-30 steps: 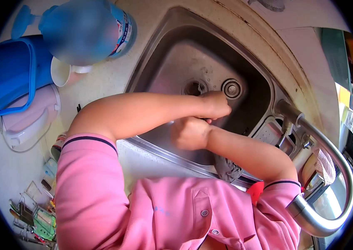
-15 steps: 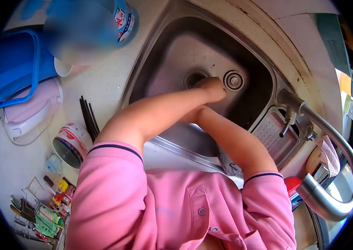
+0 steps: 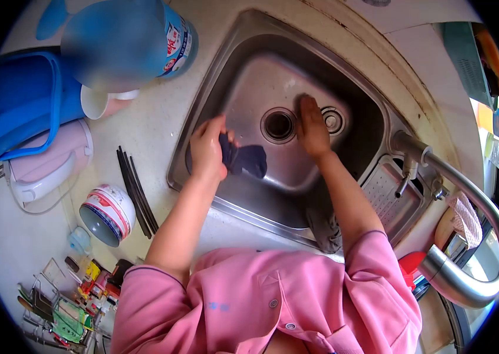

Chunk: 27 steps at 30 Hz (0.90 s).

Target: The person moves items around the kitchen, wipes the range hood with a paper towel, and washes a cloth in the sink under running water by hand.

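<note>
A dark cloth (image 3: 248, 160) hangs bunched from my left hand (image 3: 208, 148), whose fingers are wrapped round it over the left side of the steel sink (image 3: 202, 88). My right hand (image 3: 313, 127) is over the basin with its fingers stretched out and nothing seen in it. It lies between the open drain hole (image 3: 278, 125) and the round metal strainer (image 3: 333, 120), partly covering the strainer. A grey cloth (image 3: 323, 231) drapes over the sink's front edge, beside my right forearm.
Left of the sink are black chopsticks (image 3: 134, 189), a patterned bowl (image 3: 108, 213), a white cup (image 3: 97, 103), a blue container (image 3: 19, 106) and a large blue bottle (image 3: 177, 44). The curved faucet (image 3: 467, 200) arches at the right, beside a perforated tray (image 3: 386, 192).
My hands were close together over the sink and have moved apart. My left hand has come to the left with the dark cloth now visible; my right hand's fingers have opened.
</note>
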Each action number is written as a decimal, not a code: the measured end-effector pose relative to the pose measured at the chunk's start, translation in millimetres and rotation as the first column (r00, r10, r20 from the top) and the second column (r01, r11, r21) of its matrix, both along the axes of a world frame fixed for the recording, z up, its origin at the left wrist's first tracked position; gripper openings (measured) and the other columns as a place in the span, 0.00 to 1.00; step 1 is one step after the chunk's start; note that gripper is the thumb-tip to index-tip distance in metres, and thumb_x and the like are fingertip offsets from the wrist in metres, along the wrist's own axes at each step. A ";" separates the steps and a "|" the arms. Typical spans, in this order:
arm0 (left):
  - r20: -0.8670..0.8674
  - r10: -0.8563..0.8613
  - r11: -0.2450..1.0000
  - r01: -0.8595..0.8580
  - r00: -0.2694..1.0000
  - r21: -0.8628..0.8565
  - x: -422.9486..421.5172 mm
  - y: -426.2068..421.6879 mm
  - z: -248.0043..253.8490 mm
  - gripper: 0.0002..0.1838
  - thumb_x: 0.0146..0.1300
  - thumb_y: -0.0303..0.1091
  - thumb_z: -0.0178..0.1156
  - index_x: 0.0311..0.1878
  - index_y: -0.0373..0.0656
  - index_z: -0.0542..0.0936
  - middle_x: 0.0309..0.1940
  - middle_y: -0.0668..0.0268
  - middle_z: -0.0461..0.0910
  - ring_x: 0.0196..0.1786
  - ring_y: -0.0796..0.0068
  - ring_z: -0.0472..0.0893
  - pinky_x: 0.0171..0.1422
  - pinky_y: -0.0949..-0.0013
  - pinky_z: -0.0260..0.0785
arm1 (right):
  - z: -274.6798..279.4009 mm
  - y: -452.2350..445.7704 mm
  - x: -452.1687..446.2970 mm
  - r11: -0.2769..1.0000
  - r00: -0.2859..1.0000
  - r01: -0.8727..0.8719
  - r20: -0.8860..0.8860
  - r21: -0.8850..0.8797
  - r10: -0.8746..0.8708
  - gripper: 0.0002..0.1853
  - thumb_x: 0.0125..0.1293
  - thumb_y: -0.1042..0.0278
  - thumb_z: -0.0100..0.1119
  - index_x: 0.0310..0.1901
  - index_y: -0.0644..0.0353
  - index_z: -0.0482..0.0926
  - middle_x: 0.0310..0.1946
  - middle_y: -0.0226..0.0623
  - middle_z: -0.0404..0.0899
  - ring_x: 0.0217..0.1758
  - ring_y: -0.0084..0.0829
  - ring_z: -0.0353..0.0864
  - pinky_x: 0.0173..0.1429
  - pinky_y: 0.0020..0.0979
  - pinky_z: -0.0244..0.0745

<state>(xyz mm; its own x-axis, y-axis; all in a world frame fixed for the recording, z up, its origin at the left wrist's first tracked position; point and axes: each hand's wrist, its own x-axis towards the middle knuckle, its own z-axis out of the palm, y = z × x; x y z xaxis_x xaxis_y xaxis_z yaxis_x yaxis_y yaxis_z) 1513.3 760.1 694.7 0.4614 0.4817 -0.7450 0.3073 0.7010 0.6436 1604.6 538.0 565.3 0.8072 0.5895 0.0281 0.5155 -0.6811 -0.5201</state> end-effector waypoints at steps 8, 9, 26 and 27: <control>-0.027 0.028 0.989 -0.032 0.999 -0.144 -37.9 -0.4 10.3 0.16 0.64 0.39 0.60 0.24 0.45 0.66 0.18 0.63 0.68 0.23 0.67 0.72 0.34 0.61 0.71 | -22.6 16.5 -57.7 0.993 0.914 -0.062 -0.405 -0.100 0.016 0.27 0.57 0.72 0.58 0.61 0.62 0.71 0.59 0.50 0.74 0.65 0.48 0.70 0.66 0.40 0.68; -0.032 0.033 0.987 -0.038 0.999 -0.157 -39.7 -1.2 10.7 0.16 0.64 0.39 0.60 0.24 0.45 0.66 0.18 0.63 0.69 0.23 0.67 0.72 0.34 0.61 0.71 | -22.0 18.7 -57.5 0.993 0.919 -0.010 -0.393 -0.121 -0.039 0.27 0.56 0.72 0.59 0.60 0.60 0.72 0.58 0.49 0.75 0.63 0.48 0.72 0.64 0.39 0.69; 0.066 0.046 0.982 -0.033 0.997 -0.184 -45.1 -11.2 18.9 0.16 0.64 0.37 0.60 0.24 0.43 0.67 0.19 0.62 0.69 0.23 0.67 0.73 0.34 0.61 0.70 | -29.5 -9.8 -16.5 0.757 0.907 0.393 0.082 -0.522 -0.414 0.43 0.56 0.51 0.62 0.72 0.56 0.57 0.74 0.48 0.50 0.75 0.65 0.45 0.72 0.61 0.51; 0.076 0.062 0.978 -0.046 0.995 -0.201 -44.5 -11.4 19.2 0.17 0.64 0.36 0.61 0.23 0.43 0.68 0.19 0.62 0.69 0.23 0.67 0.73 0.33 0.62 0.68 | -31.8 -2.1 -25.9 0.792 0.946 0.290 0.035 -0.537 -0.322 0.44 0.57 0.50 0.61 0.72 0.58 0.56 0.75 0.49 0.47 0.75 0.64 0.44 0.72 0.62 0.50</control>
<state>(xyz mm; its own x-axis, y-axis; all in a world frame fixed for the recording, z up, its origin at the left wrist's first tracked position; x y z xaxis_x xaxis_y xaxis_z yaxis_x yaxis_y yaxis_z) 1468.7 748.7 713.9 0.5017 0.3537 -0.7894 0.2176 0.8316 0.5109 1578.7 535.9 533.5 0.9387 0.2215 -0.2643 0.2147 -0.9751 -0.0549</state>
